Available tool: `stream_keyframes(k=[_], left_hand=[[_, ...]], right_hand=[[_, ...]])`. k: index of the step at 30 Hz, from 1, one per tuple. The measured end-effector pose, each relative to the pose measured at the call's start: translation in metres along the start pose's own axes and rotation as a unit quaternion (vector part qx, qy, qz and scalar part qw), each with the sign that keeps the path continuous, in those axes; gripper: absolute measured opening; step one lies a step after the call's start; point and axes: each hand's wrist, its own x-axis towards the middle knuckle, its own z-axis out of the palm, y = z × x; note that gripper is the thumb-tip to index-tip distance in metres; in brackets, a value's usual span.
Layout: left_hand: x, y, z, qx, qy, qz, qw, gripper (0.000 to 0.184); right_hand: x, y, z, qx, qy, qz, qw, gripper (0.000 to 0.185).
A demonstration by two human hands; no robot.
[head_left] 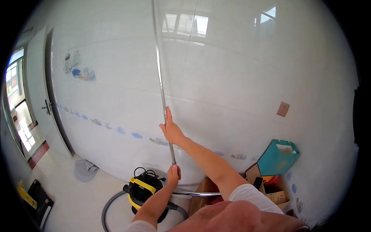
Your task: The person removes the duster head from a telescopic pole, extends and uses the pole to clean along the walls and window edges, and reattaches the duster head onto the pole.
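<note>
A long thin metal tube (160, 73) stands nearly upright in front of the tiled wall, its top running out of view. Around its lower end, my left hand (174, 174) is closed. Higher up, my right hand (172, 130) is against the tube, with the thumb on one side and the fingers stretched up along the other. A yellow and black vacuum cleaner (143, 190) with a grey hose is on the floor below my left hand. Another shiny tube (197, 193) lies across behind my forearms.
Cardboard boxes (276, 196) and a teal bag (278, 157) are at the lower right. A wall socket (283, 109) is above them. On the left are an open door (44, 96), a grey cap (85, 170) and a black and yellow case (36, 201).
</note>
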Motion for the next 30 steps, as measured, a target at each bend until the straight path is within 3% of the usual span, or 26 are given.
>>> stream_keyframes(k=[5, 9, 17, 19, 23, 29, 30], left_hand=[[-0.026, -0.036, 0.008, -0.025, -0.021, -0.024, 0.999, 0.04], [-0.04, -0.057, 0.044, -0.021, -0.065, -0.031, 0.997, 0.038], [-0.067, -0.07, 0.135, 0.041, -0.171, -0.02, 0.984, 0.034], [-0.067, -0.081, 0.155, 0.025, -0.204, -0.031, 0.978, 0.031], [-0.064, -0.079, 0.188, 0.012, -0.256, -0.035, 0.966, 0.028], [-0.048, -0.085, 0.218, 0.072, -0.287, -0.041, 0.954, 0.033], [-0.043, -0.085, 0.221, 0.135, -0.294, -0.025, 0.946, 0.035]], right_hand=[[-0.035, -0.004, -0.012, 0.007, -0.069, 0.027, 0.997, 0.075], [-0.066, 0.014, -0.045, 0.016, -0.06, 0.087, 0.994, 0.075], [-0.136, 0.074, -0.129, -0.045, 0.062, 0.103, 0.992, 0.072], [-0.146, 0.071, -0.158, -0.017, 0.057, 0.192, 0.98, 0.072], [-0.162, 0.08, -0.201, -0.007, 0.105, 0.225, 0.969, 0.07], [-0.179, 0.091, -0.254, 0.005, 0.194, 0.242, 0.951, 0.062], [-0.181, 0.098, -0.262, -0.001, 0.218, 0.237, 0.947, 0.059]])
